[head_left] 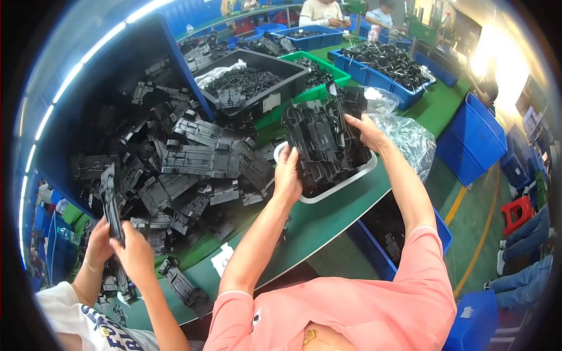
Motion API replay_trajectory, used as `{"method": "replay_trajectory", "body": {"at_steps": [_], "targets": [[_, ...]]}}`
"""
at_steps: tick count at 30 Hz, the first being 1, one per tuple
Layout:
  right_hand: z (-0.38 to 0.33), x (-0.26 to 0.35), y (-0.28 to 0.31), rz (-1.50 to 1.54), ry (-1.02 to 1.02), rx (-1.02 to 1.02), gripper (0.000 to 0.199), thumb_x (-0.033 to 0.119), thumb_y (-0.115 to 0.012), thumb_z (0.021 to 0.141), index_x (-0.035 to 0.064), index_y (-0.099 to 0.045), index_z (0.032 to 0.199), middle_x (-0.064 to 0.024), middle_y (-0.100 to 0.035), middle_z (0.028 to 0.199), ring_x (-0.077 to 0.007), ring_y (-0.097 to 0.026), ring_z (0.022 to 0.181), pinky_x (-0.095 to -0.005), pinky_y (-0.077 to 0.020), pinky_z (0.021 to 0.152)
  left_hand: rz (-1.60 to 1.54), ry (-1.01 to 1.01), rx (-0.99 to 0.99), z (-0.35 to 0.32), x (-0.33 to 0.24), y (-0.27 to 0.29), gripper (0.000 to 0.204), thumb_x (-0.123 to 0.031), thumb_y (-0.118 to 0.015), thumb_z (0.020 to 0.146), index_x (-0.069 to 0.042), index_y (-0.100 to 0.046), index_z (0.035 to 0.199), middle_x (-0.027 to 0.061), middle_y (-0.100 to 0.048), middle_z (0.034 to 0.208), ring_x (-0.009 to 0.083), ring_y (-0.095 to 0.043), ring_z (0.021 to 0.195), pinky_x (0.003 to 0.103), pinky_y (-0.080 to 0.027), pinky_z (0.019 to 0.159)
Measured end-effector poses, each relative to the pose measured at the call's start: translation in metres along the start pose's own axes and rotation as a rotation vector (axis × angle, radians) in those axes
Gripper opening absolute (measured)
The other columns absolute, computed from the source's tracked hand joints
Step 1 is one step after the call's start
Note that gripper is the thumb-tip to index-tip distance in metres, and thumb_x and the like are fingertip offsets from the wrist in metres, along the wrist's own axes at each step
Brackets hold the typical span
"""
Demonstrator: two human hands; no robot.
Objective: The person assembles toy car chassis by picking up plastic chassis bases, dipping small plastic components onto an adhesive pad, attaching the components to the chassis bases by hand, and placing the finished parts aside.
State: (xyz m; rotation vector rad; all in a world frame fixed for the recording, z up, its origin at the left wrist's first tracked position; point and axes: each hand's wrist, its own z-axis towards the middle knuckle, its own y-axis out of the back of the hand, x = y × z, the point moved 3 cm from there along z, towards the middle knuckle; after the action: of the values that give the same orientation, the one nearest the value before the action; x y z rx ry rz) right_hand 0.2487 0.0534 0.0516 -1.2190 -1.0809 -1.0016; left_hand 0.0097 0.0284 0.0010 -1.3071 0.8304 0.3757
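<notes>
Stack (325, 140) of black plastic parts stands on edge in the white tray (345, 182), pressed between both hands. Left hand (287, 175) lies flat on its near end, fingers spread up the side; right hand (366, 131) claps the far end, fingertips partly hidden behind parts. Single parts in the stack are hard to separate. Clear bag (404, 134) just behind the right fingers. Loose pile (187, 164) left of the left fingers. White label (222, 258) on green table (328, 219), near the left forearm. A neighbour's hands (117, 245) grip one part, cropped low.

Black parts heap (193, 158) probably crowding left.
</notes>
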Motion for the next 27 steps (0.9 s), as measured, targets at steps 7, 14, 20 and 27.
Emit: {"method": "replay_trajectory", "body": {"at_steps": [7,14,20,27], "targets": [[-0.011,0.007,-0.006,-0.502,0.129,-0.167,0.075,0.048,-0.068,0.080,0.0017,-0.039,0.131,-0.0134,-0.053,0.123,-0.0217,-0.050,0.112,-0.0340,-0.0384,0.098,0.584,-0.346,-0.275,-0.007,-0.003,-0.002,0.049,-0.009,-0.043,0.095,-0.003,-0.026,0.140,0.0189,-0.039,0.136,0.0255,-0.042,0.124,0.035,-0.033,0.103],[-0.006,0.001,0.011,-0.842,0.093,-0.346,0.085,0.060,-0.058,0.081,-0.0024,-0.035,0.134,-0.0205,-0.049,0.129,-0.0313,-0.047,0.121,-0.0372,-0.0335,0.103,1.114,-0.042,-0.372,0.003,-0.012,-0.010,0.043,-0.028,-0.034,0.099,0.003,-0.049,0.124,0.0233,-0.049,0.128,0.0380,-0.042,0.121,0.039,-0.031,0.104],[-0.002,-0.019,0.008,-0.580,0.090,-0.245,0.073,0.053,-0.056,0.087,-0.0006,-0.039,0.133,-0.0136,-0.049,0.129,-0.0212,-0.046,0.118,-0.0308,-0.0327,0.102,1.371,-0.179,-0.211,-0.017,-0.011,-0.005,0.083,-0.060,-0.034,0.091,0.006,-0.025,0.140,0.0242,-0.028,0.145,0.0419,-0.010,0.139,0.050,-0.011,0.110],[-0.017,-0.009,-0.002,-0.641,0.042,-0.237,0.079,0.053,-0.052,0.089,-0.0023,-0.030,0.140,-0.0129,-0.041,0.139,-0.0210,-0.036,0.129,-0.0303,-0.0251,0.107,1.331,-0.159,-0.199,-0.025,-0.007,-0.007,0.082,-0.058,-0.034,0.091,0.006,-0.020,0.141,0.0243,-0.023,0.147,0.0401,-0.007,0.140,0.054,-0.010,0.110]]}}
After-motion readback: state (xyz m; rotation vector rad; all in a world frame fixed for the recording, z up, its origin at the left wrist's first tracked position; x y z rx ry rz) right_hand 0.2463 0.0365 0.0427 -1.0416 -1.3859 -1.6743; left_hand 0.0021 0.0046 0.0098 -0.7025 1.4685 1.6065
